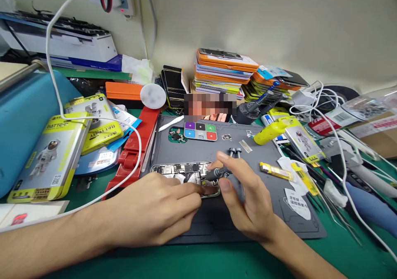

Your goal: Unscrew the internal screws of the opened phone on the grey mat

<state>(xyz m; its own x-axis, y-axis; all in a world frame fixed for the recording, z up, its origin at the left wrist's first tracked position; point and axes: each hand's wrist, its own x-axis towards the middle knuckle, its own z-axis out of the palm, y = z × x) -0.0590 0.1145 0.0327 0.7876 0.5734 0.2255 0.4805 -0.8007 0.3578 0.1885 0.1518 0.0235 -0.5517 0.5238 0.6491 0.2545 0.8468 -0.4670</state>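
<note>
An opened phone point(169, 169) with its inner parts showing lies on the dark grey work mat point(198, 225). Over its lower half rests my left hand point(167, 206), fingers bent and pressed together, the fingertips on the phone's inside; anything between them is hidden. My right hand point(246, 192) holds a dark screwdriver point(218, 172) between thumb and fingers, its tip end pointing left into the phone's right part. Behind that hand, two more dark-handled drivers point(235, 151) lie on the mat.
A coloured magnetic tray point(201, 132) and a small green-backed board point(177, 135) sit behind the phone. Yellow bottle point(269, 132) and tweezers point(341, 219) are right; a red clamp point(132, 146), battery packs point(49, 159) and a white cable point(139, 146) are left.
</note>
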